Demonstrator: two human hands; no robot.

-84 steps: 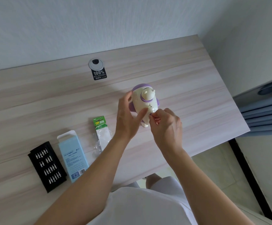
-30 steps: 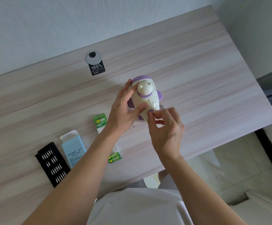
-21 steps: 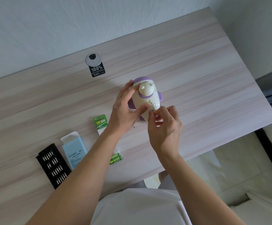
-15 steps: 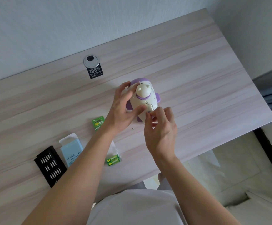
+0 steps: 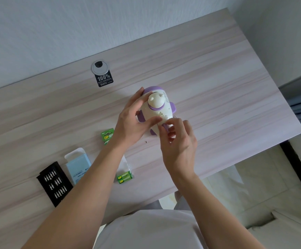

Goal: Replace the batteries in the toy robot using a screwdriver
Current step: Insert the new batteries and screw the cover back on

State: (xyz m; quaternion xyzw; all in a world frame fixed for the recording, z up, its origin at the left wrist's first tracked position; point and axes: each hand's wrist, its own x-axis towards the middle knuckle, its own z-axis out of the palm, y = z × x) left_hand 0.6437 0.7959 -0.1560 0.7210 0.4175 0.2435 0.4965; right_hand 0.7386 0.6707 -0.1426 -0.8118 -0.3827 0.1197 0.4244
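Note:
The toy robot [image 5: 157, 109], cream with purple trim, is held over the middle of the table with its underside turned toward me. My left hand [image 5: 134, 121] grips its left side, thumb across the body. My right hand [image 5: 179, 141] pinches with its fingertips at a purple part on the toy's lower end; what sits between the fingers is hidden. Two green batteries [image 5: 125, 177] lie near the front edge beside my left forearm. A tiny screw [image 5: 146, 141] lies on the table below the toy. No screwdriver shows.
A green battery card [image 5: 107, 136] lies left of my left wrist. A black tray of screwdriver bits [image 5: 54, 183] and a pale blue box [image 5: 77, 165] sit at the front left. A round cable grommet [image 5: 99, 66] and black sticker [image 5: 105, 80] are near the wall. The table edge [image 5: 253, 155] runs right.
Both hands have stayed on the toy, which has tilted a little. My right fingertips have kept working at its lower end. The view has shifted, bringing the batteries into sight.

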